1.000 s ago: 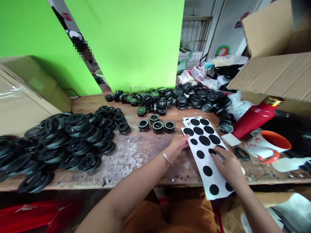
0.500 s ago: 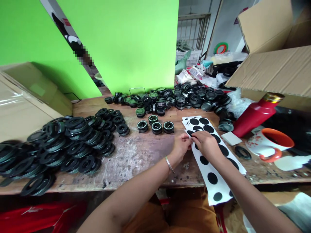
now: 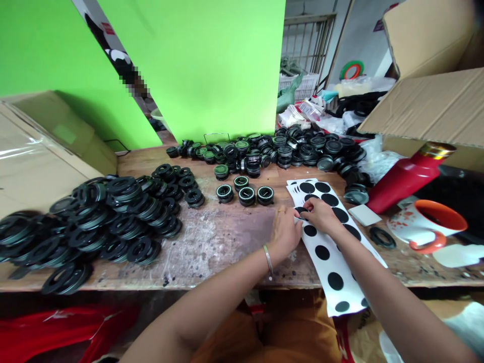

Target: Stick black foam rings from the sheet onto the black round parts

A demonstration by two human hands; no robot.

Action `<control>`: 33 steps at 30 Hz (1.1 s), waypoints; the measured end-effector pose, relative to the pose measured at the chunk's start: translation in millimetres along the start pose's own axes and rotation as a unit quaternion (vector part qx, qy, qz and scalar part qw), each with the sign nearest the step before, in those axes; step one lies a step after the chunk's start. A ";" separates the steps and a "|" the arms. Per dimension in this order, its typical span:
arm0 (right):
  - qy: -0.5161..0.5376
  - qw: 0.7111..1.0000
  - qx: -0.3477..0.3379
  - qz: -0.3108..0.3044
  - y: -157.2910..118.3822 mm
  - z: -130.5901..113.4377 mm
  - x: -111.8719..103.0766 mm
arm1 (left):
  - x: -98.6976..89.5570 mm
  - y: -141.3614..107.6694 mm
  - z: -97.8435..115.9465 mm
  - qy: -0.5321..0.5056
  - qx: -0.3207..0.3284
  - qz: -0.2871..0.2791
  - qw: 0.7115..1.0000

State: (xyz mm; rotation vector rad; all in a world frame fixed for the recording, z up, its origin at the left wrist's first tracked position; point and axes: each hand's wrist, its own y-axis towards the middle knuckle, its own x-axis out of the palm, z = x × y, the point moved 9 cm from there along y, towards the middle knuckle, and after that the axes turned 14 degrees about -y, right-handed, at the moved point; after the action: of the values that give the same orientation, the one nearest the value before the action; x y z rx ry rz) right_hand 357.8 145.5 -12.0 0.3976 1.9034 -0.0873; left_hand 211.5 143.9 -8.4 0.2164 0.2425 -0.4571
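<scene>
White sheets with black round stickers (image 3: 322,252) lie in a loose stack and hang over the table's front edge. At the top sheet's left edge, my left hand (image 3: 286,232) is closed, with the paper edge between thumb and fingers. My right hand (image 3: 320,216) reaches over the sheet and pinches a black round sticker (image 3: 301,211) at that edge. Whether the sticker has come off the paper I cannot tell. Just left of the sheets stand several black ring-shaped parts with pale rims (image 3: 247,195).
Black rings (image 3: 124,212) are heaped on the left, and more round parts (image 3: 253,151) line the back. To the right are a red bottle (image 3: 404,181), an orange-white mug (image 3: 406,227), a white block (image 3: 365,215) and a black ring (image 3: 382,237). Cardboard boxes (image 3: 41,146) flank the table.
My right fingers have drawn apart from my left hand slightly, baring the black sticker at the sheet's edge. My left hand has turned its back more towards me. The view has shifted slightly.
</scene>
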 end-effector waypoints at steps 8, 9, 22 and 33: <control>-0.023 0.992 0.018 0.122 3.4 9.2 -19.9 | 31.1 -20.8 21.4 0.368 0.160 -0.120 0.908; -0.025 0.988 0.024 0.152 1.7 13.8 -31.1 | 31.8 -21.2 21.0 0.376 0.159 -0.124 0.904; 0.165 0.966 0.069 0.185 -97.1 -20.0 -78.1 | -59.1 16.1 27.0 0.338 0.099 0.019 0.936; 0.339 0.938 0.065 -0.017 -133.5 -77.3 -11.2 | -151.2 -1.5 10.1 0.400 0.076 0.031 0.913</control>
State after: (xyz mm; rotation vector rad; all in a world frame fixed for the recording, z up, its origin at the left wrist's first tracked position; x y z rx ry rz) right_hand 249.9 36.7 9.1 0.5300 2.5960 -0.1096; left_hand 81.1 201.7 43.0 0.5621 1.0038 -0.3037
